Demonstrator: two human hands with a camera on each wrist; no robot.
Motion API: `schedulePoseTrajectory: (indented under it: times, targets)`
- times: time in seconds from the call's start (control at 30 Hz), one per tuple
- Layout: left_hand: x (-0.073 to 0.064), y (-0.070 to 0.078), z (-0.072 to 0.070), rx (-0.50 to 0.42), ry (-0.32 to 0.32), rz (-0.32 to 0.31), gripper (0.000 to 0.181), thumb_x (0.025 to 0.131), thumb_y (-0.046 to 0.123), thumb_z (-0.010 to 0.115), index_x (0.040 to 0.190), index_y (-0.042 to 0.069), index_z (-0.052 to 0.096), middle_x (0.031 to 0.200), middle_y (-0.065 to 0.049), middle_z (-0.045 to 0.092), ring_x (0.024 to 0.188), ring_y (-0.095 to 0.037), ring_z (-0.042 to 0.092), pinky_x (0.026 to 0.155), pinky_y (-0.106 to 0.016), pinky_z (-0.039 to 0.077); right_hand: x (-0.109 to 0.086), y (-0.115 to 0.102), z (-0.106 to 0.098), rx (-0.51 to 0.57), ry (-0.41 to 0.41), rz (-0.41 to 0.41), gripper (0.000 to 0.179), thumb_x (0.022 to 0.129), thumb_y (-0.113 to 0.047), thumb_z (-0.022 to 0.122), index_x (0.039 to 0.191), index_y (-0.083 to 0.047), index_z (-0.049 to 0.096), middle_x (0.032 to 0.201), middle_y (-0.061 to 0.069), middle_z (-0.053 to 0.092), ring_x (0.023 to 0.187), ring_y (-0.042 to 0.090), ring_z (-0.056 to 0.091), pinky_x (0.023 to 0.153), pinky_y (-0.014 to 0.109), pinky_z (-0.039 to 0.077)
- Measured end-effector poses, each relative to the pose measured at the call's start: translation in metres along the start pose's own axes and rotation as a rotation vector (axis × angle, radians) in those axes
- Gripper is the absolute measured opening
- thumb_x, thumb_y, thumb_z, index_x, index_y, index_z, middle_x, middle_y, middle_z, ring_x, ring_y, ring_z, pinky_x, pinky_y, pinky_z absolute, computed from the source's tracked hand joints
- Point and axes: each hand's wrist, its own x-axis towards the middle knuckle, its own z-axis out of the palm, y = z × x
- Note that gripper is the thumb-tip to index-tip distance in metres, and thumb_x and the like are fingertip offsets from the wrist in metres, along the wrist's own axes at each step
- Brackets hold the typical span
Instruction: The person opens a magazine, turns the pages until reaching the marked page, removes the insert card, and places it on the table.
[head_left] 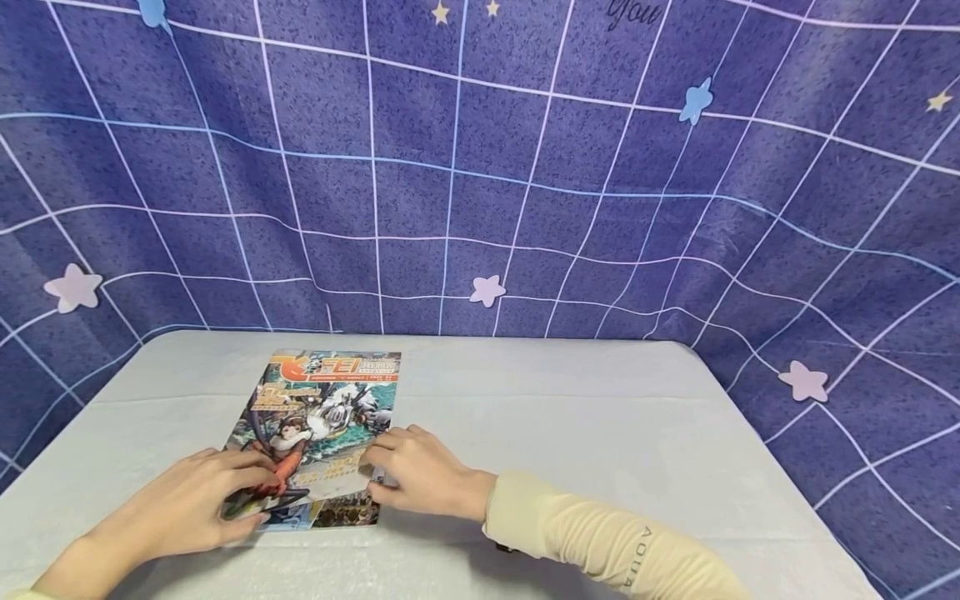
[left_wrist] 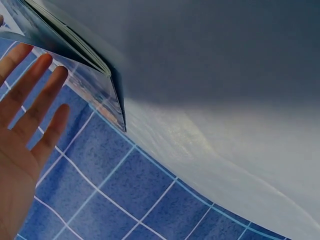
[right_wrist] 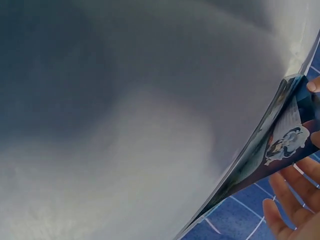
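Magazine (head_left: 330, 421) looks light, bendy, kinda slick; I'd grab the edges. Left hand (head_left: 191, 498) loosely spread at left edge, right hand (head_left: 422, 473) at right, can't tell if pinching.

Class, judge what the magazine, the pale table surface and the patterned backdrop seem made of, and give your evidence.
Magazine: printed paper, probably glossy; thin layered page edges show.
Pale table surface: perhaps cloth, given faint creases and slight sheen.
Patterned backdrop: likely matte fabric; its grid lines bend along soft folds.
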Motion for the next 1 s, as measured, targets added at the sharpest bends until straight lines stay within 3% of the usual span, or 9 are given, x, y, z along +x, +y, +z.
schedulePoseTrajectory:
  times: [0.53,0.77,1.0]
  targets:
    - [0.001,-0.005,-0.009,0.042,0.084,0.011,0.036,0.053,0.038,0.079,0.086,0.027,0.068,0.09,0.017,0.063,0.078,-0.006,0.061,0.07,-0.03,0.048,-0.002,0.01,-0.009,0.071,0.103,0.069,0.036,0.087,-0.032,0.058,0.117,-0.013,0.054,0.115,-0.003,0.06,0.102,0.009,0.056,0.094,0.019,0.043]
    - [-0.001,-0.006,-0.013,0.054,0.106,0.005,0.038,0.056,0.043,0.079,0.089,0.026,0.069,0.091,0.014,0.064,0.08,-0.009,0.061,0.073,-0.032,0.046,-0.004,0.011,-0.013,0.076,0.085,0.107,0.037,0.087,-0.035,0.057,0.117,-0.013,0.054,0.111,-0.003,0.061,0.1,0.009,0.057,0.092,0.022,0.045]
    - [-0.002,-0.008,-0.018,0.053,0.132,-0.025,0.048,0.057,0.046,0.077,0.097,0.02,0.069,0.097,0.006,0.066,0.086,-0.018,0.061,0.085,-0.03,0.038,-0.005,0.011,-0.011,0.049,0.012,0.071,0.036,0.087,-0.035,0.057,0.116,-0.013,0.055,0.111,-0.004,0.061,0.101,0.008,0.056,0.09,0.019,0.044]
